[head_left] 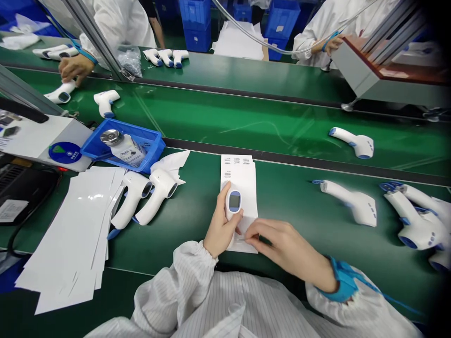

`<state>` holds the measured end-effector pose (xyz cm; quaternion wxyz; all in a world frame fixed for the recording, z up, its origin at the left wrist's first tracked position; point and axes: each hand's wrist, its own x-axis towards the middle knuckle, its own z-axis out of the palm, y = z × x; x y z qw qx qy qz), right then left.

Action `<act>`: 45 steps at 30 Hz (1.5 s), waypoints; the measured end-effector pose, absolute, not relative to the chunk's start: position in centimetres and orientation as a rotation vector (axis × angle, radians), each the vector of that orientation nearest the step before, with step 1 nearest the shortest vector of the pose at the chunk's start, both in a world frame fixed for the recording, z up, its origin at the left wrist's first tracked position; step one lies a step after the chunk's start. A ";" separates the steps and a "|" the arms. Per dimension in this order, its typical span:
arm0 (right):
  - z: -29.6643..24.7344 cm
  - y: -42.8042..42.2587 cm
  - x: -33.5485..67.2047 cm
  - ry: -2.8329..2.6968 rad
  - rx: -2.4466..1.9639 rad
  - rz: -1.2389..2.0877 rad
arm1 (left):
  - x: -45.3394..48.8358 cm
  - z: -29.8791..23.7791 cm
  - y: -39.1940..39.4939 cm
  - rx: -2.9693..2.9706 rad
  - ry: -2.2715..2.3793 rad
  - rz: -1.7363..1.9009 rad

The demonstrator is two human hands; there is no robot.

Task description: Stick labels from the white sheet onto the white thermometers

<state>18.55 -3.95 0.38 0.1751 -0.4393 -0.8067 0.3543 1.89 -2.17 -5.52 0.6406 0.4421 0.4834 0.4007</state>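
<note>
My left hand (221,226) is wrapped round a white and blue thermometer gun (233,202), its small screen facing up, held over a white label sheet (243,176) on the green table. My right hand (282,244) sits just right of it, fingertips pinched on something small at the lower end of the sheet near the gun's grip; what they hold is too small to name. Both wrists wear white striped sleeves, the right with a blue wrist strap (343,281).
Two thermometer guns (148,195) lie left beside stacked white sheets (73,230). A blue tray (141,141) holds a bottle (123,146). More guns lie at the right (352,204) (419,220) and on the conveyor belt (354,142). Other people work across the belt (73,68).
</note>
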 end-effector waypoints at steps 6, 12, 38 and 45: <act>0.6 0.4 17.9 -2.114 -1.331 0.949 | 2.3 -5.9 -1.7 0.893 0.998 0.886; -0.2 1.4 17.2 -1.922 -1.359 0.957 | 2.2 -6.1 -1.8 0.831 0.989 0.927; -1.1 1.9 16.7 -1.962 -1.260 0.818 | 2.3 -6.0 -1.7 0.851 0.961 0.914; -1.1 1.9 16.6 -1.970 -1.250 0.799 | 1.9 -5.7 -1.7 0.827 0.912 0.914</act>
